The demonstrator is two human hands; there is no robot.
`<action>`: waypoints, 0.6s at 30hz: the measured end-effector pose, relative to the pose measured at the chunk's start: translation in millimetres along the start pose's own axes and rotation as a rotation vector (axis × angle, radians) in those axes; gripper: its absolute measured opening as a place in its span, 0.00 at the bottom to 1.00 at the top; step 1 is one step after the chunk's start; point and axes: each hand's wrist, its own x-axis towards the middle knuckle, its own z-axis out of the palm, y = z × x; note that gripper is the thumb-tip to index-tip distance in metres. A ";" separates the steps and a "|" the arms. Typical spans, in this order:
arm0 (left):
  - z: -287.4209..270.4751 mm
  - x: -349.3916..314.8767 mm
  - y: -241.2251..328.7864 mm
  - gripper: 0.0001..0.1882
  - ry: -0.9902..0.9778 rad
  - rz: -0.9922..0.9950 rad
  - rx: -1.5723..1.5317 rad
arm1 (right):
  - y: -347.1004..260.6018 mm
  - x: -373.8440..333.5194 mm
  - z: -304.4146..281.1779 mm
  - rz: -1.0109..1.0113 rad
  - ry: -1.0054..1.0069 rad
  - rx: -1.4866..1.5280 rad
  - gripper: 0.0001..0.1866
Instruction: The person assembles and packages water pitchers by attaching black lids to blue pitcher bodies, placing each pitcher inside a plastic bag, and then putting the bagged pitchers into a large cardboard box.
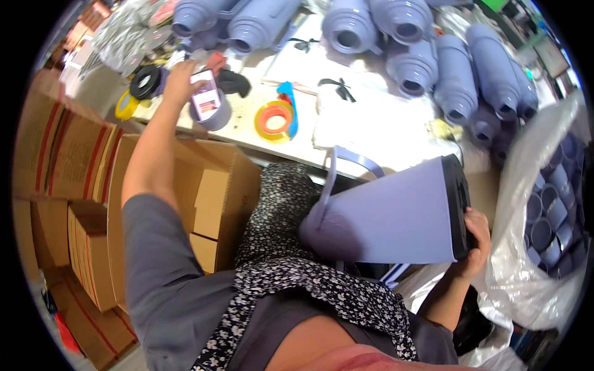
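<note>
A large lavender jug (383,216) with a loop handle lies on its side across my lap, its black end facing right. My right hand (475,242) is closed around the rim of that black end. My left hand (178,85) reaches over the table's near left part, its fingertips down among small items and partly hidden. Right beside it, a phone (205,96) with a lit screen leans in a lavender cup (213,116). Whether the left fingers hold anything does not show.
Several lavender thermos flasks (349,28) crowd the table's back and right. Tape rolls (274,120) lie near the front edge, and a black roll (146,81) sits at left. An open carton (238,185) stands left of my legs. A plastic bag (516,229) at right holds lavender cups.
</note>
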 end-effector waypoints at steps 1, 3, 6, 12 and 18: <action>-7.8 5.3 14.6 0.26 0.165 0.058 -0.004 | 2.3 -0.9 -1.2 -0.012 0.009 0.020 0.29; -34.5 12.4 98.4 0.22 0.052 -0.070 -0.427 | 6.6 -3.3 -5.7 -0.002 0.013 0.084 0.28; -58.2 -8.5 218.4 0.19 -0.174 0.277 -0.765 | 8.9 2.5 -6.3 -0.038 -0.045 0.225 0.25; -40.2 -55.3 314.1 0.21 -0.245 0.345 -0.976 | -13.2 -2.4 -10.1 -0.128 -0.170 0.313 0.18; -23.7 -82.8 311.5 0.22 -0.522 -1.137 -1.671 | -13.2 -18.6 -20.0 -0.098 -0.135 0.314 0.17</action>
